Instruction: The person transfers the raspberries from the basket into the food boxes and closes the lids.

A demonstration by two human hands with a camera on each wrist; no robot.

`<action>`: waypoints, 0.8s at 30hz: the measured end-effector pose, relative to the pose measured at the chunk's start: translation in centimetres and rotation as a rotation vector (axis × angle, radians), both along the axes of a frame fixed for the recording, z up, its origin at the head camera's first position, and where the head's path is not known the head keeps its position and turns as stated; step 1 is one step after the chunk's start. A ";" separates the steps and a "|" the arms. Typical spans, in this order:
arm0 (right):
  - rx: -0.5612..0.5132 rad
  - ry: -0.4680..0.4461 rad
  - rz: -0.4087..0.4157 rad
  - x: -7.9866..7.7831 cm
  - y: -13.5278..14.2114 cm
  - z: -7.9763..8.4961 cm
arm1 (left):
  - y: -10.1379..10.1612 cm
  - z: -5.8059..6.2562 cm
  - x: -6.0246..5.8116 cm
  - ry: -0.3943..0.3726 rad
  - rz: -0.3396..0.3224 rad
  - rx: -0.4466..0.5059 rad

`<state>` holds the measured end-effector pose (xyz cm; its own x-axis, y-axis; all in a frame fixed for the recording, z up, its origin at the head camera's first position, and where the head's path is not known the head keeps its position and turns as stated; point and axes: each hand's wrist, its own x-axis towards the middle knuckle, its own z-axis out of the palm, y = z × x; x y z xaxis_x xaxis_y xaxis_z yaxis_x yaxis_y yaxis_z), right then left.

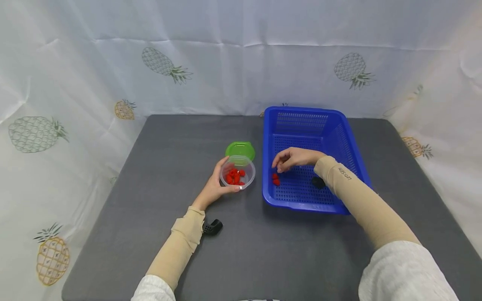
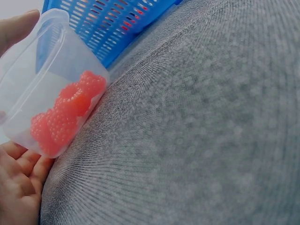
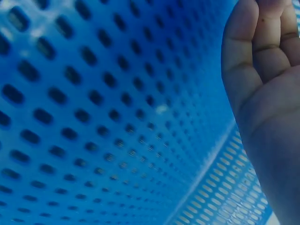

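Note:
My left hand [image 1: 214,189] grips a clear plastic tub [image 2: 86,49] between thumb and fingers. The tub tilts in the left wrist view, and several red raspberries [image 2: 63,115] lie at its bottom. Inside the blue basket [image 1: 268,159], my right hand [image 1: 295,158] hangs over the left side with loosely curled fingers. Two red raspberries [image 1: 276,179] rest on the basket floor just below its fingertips. The right wrist view shows the curled fingers [image 3: 239,44] beside the perforated basket, with the fingertips cut off by the frame's top.
A green lid [image 1: 241,149] lies on the dark grey table [image 1: 169,167], just behind the tub. Raised walls surround the basket on the right. One black piece [image 1: 213,227] shows at the left wrist, another black piece [image 1: 318,182] under the right wrist. A pineapple-print curtain [image 1: 241,75] hangs behind.

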<state>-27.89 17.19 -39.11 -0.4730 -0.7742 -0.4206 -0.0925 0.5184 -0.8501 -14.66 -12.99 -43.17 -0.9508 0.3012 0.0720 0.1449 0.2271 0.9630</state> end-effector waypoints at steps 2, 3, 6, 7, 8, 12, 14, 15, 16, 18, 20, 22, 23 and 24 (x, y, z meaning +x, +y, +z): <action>0.006 -0.018 0.014 0.2 -0.2 -0.3 | -0.1 0.0 0.0 -0.003 0.004 -0.003; 0.012 -0.017 0.022 0.2 -0.3 -0.4 | -0.1 0.0 0.0 -0.008 0.005 -0.006; 0.034 -0.016 0.036 0.2 -0.3 -0.7 | -0.1 -0.1 0.0 -0.027 0.009 -0.012; 0.045 -0.015 0.042 0.2 -0.3 -0.9 | -0.1 -0.2 -0.1 -0.032 0.011 -0.015; 0.056 -0.012 0.047 0.1 -0.2 -1.1 | -0.1 -0.2 -0.1 -0.034 0.011 -0.014; 0.070 -0.014 0.061 0.0 -0.2 -1.7 | 0.0 -0.3 -0.1 -0.033 0.014 -0.014; 0.074 -0.011 0.066 0.0 -0.2 -1.8 | 0.0 -0.3 0.0 -0.034 0.013 -0.009; 0.076 -0.008 0.067 0.1 -0.3 -1.9 | 0.0 -0.3 0.0 -0.035 0.011 -0.008; 0.080 -0.006 0.068 0.1 -0.3 -1.9 | 0.0 -0.2 0.0 -0.037 0.010 -0.007; 0.089 0.010 0.073 0.1 -0.4 -2.0 | 0.0 -0.2 0.0 -0.040 0.007 -0.009; 0.096 0.028 0.074 0.2 -0.5 -2.0 | 0.0 -0.2 -0.1 -0.041 0.006 -0.012; 0.100 0.050 0.077 0.2 -0.6 -2.1 | -0.1 -0.2 -0.1 -0.039 0.008 -0.017; 0.102 0.061 0.079 0.2 -0.7 -2.1 | -0.1 -0.2 -0.1 -0.036 0.010 -0.019; 0.103 0.068 0.081 0.2 -0.7 -2.1 | -0.1 -0.2 -0.1 -0.034 0.011 -0.020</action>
